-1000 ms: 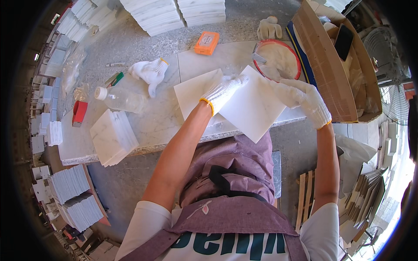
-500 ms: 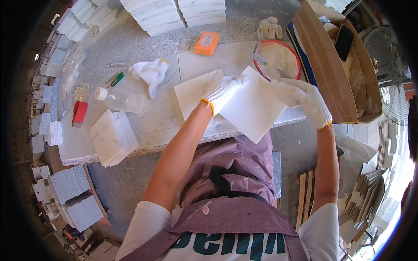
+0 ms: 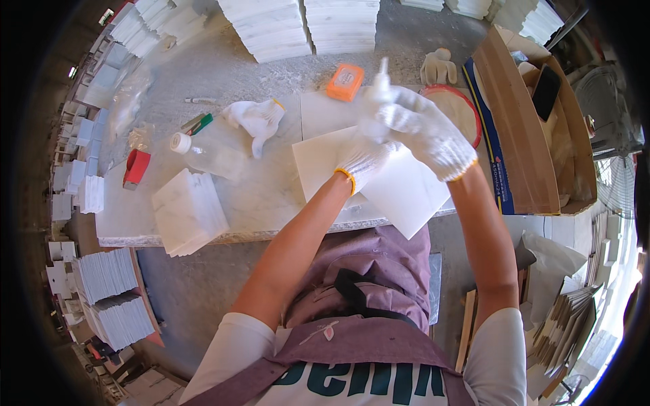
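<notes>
My gloved right hand (image 3: 433,135) is raised over the tiles, fingers curled round a small white bottle with a thin pointed tip (image 3: 381,84); motion blurs the bottle. Close below it is my gloved left hand (image 3: 365,162), its fingers smeared and partly hidden behind the right hand. Beneath both hands lie two thin white marble tiles: the left tile (image 3: 315,159) is flat on the bench, and the right tile (image 3: 409,199) overhangs its front edge with one corner. A red-rimmed round container (image 3: 479,128) of pale powder sits just beyond my right hand.
On the bench (image 3: 128,223) are an orange box (image 3: 345,82), a crumpled white glove (image 3: 257,120), a clear bottle (image 3: 213,159), a red tape measure-like object (image 3: 136,168) and a tile stack (image 3: 189,211). A cardboard box (image 3: 514,128) holding a phone stands at right. Tall slab stacks (image 3: 267,27) rise behind.
My right hand has moved up and left from the right tile's edge, now with the white bottle. My left hand has lifted off the tiles toward it. The view has shifted slightly.
</notes>
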